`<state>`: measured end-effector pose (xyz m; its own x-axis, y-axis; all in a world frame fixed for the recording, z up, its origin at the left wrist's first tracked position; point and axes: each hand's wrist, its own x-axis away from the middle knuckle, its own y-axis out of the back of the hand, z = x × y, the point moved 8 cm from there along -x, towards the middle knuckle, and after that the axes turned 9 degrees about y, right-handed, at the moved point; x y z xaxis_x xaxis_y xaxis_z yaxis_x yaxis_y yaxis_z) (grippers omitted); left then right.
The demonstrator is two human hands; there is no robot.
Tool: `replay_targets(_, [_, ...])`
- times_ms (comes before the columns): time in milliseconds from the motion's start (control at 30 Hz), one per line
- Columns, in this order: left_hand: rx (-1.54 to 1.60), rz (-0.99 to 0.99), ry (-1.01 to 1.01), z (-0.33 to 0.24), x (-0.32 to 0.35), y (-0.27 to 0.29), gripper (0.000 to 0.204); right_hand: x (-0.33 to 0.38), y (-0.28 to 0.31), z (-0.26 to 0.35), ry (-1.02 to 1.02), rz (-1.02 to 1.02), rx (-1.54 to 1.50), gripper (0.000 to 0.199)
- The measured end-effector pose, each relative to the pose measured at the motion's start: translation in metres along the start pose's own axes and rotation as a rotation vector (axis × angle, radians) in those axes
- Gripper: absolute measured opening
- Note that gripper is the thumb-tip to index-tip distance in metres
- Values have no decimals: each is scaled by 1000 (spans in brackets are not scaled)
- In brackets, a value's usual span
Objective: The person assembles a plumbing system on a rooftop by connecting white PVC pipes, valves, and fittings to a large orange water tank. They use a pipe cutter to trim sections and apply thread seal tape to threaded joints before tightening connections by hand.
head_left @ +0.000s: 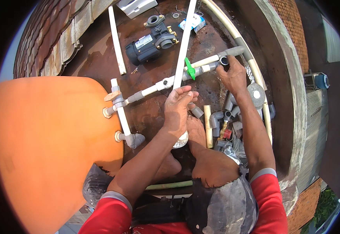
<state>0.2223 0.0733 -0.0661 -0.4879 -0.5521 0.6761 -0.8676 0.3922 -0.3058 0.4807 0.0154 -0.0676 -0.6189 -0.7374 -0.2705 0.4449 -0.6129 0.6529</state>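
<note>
Grey pipe fitting point(222, 61), held by fingers of the right hand point(233, 78); left hand point(177, 111), fingers half-curled, overlies a white pipe point(185, 43), grip unclear.

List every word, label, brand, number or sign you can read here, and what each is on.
No wording reads clearly enough to quote.
White label on the dark pump: fine print, too small to read.
Blue-and-white packet near the pump: markings too small and blurred to read.
Red shirt: pale marks at the picture's lower edge, too small to read.
</note>
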Motion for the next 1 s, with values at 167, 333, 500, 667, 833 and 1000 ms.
replay_targets(167, [-691,-336,-493,-61,-33,96,47,-5,-17,-6,22,35,35,37])
replay_targets(333, [-1439,-238,-547,-88,-63,93,70,-6,-23,-17,35,37,35,38])
replay_targets(500, [-1383,-166,-256,-88,-87,98,70,-10,-26,-24,36,34,32,37])
replay_targets(667, [-1524,-309,-714,-104,-44,78,60,-6,-6,-16,-25,14,25,37])
replay_targets(833, [-629,62,-162,-50,11,-1,39,39,16,32,-367,-54,-653,30])
replay_targets(1000, [200,109,-60,-20,32,-3,39,78,-16,129,-384,186,-948,29])
